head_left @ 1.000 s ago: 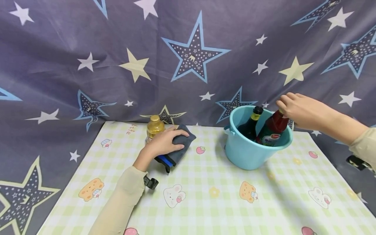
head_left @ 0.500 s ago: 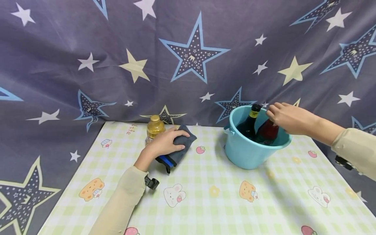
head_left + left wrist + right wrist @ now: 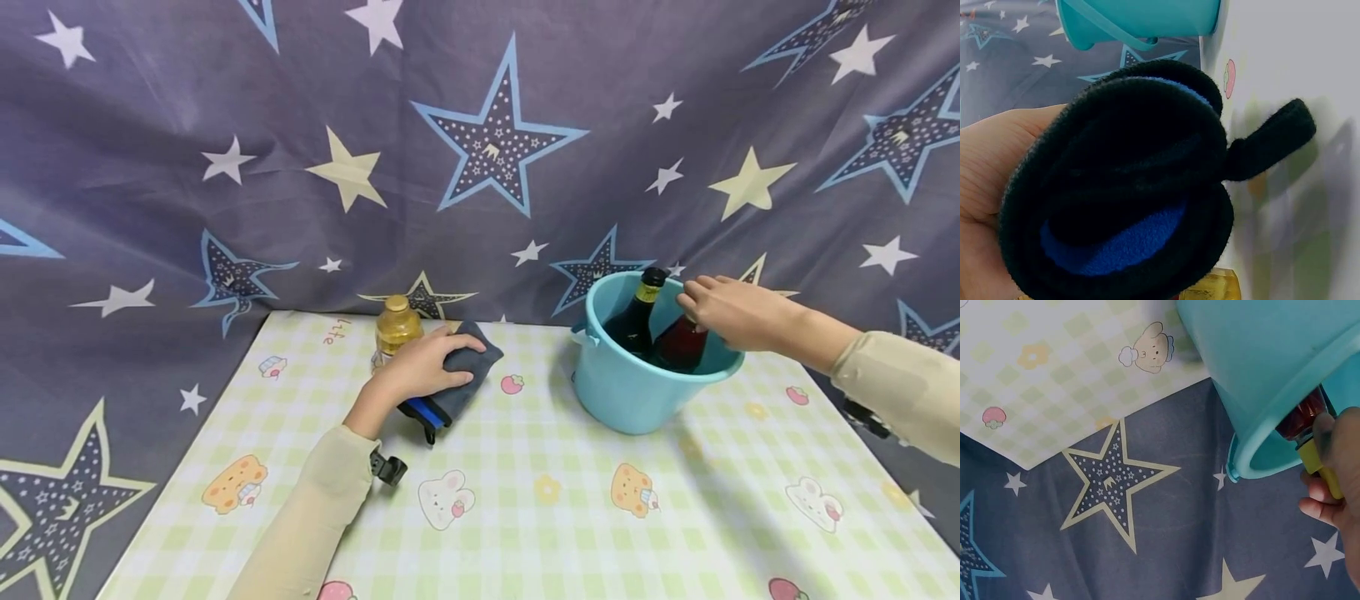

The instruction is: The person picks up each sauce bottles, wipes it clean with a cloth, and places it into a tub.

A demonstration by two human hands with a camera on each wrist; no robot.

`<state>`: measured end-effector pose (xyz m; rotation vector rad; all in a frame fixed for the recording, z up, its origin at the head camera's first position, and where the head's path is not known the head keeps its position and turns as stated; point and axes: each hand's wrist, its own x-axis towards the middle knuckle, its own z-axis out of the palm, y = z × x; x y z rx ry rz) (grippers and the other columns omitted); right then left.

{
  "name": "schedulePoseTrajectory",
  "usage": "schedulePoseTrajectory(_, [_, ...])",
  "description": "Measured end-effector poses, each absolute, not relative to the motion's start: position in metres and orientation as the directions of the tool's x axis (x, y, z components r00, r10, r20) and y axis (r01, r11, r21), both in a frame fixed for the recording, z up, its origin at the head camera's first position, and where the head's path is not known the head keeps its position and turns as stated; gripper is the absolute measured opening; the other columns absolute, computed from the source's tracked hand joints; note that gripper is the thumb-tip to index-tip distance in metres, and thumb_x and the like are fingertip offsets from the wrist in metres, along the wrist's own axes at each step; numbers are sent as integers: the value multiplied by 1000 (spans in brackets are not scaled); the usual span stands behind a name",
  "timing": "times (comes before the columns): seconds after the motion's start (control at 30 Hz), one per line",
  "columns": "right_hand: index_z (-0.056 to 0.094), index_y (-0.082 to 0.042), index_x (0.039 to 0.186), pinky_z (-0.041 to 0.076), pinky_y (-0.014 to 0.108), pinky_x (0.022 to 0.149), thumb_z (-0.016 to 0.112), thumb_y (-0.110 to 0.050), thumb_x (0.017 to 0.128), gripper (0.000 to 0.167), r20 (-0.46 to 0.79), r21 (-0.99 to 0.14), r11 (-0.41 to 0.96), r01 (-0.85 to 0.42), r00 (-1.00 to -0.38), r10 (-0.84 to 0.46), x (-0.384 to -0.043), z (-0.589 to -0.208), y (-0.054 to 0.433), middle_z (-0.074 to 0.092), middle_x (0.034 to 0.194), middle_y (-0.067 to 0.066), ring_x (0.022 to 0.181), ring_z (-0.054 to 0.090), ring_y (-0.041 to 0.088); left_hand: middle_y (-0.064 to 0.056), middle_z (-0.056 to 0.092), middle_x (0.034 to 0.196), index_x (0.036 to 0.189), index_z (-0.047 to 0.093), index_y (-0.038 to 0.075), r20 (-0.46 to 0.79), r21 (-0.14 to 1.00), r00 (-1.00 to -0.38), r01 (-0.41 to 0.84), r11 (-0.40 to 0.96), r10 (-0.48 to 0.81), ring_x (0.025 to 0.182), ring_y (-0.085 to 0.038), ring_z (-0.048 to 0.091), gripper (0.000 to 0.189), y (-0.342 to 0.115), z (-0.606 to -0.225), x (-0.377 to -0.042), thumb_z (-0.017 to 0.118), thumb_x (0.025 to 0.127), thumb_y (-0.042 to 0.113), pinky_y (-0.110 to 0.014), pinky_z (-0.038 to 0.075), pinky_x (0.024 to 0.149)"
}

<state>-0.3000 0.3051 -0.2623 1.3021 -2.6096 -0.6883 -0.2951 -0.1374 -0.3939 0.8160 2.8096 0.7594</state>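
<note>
In the head view my left hand (image 3: 427, 364) grips a folded dark grey cloth (image 3: 474, 358) with black edging and a black loop. Its blue inner side (image 3: 1125, 240) shows in the left wrist view, which looks into the fold's end. A bottle of yellow liquid (image 3: 397, 321) stands just behind that hand. On the right, my right hand (image 3: 738, 312) holds a bottle of dark red liquid (image 3: 681, 343) by its neck, inside the light blue bucket (image 3: 637, 400). Its yellow cap (image 3: 1316, 459) shows between my fingers. A dark bottle (image 3: 636, 321) leans beside it in the bucket.
A table with a green-checked cloth (image 3: 517, 467) lies under everything. Behind it hangs a dark curtain (image 3: 262, 200) printed with stars. The bucket stands near the table's back right, its handle (image 3: 1110, 22) hanging down its side.
My right hand has moved down and left, lowering the red bottle deeper into the bucket. My left hand and the cloth have stayed in place.
</note>
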Motion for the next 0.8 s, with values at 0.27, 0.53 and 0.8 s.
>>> schedulePoseTrajectory(0.27, [60, -2, 95, 54, 45, 76, 81, 6, 77, 29, -80, 443, 530, -723, -621, -780, -300, -265, 306, 55, 84, 8, 80, 55, 25, -26, 32, 162, 141, 60, 30, 15, 505, -849, 462, 729, 528, 135, -45, 53, 46, -137, -393, -294, 72, 97, 30, -56, 50, 100])
schedulePoseTrajectory(0.53, [66, -3, 101, 53, 45, 75, 83, -5, 81, 26, -84, 437, 536, -722, -626, -775, -298, -259, 303, 55, 83, 6, 79, 54, 24, -25, 33, 162, 141, 60, 30, 22, 507, -847, 467, 724, 531, 132, -44, 55, 46, -138, -393, -295, 72, 97, 30, -54, 52, 97])
schedulePoseTrajectory(0.8, [66, -6, 102, 53, 47, 73, 85, -11, 80, 29, -100, 408, 582, -703, -668, -738, -295, -257, 304, 56, 82, 4, 73, 54, 21, -25, 34, 161, 141, 60, 31, 28, 506, -845, 472, 722, 533, 123, -42, 62, 46, -137, -392, -294, 73, 96, 31, -51, 54, 92])
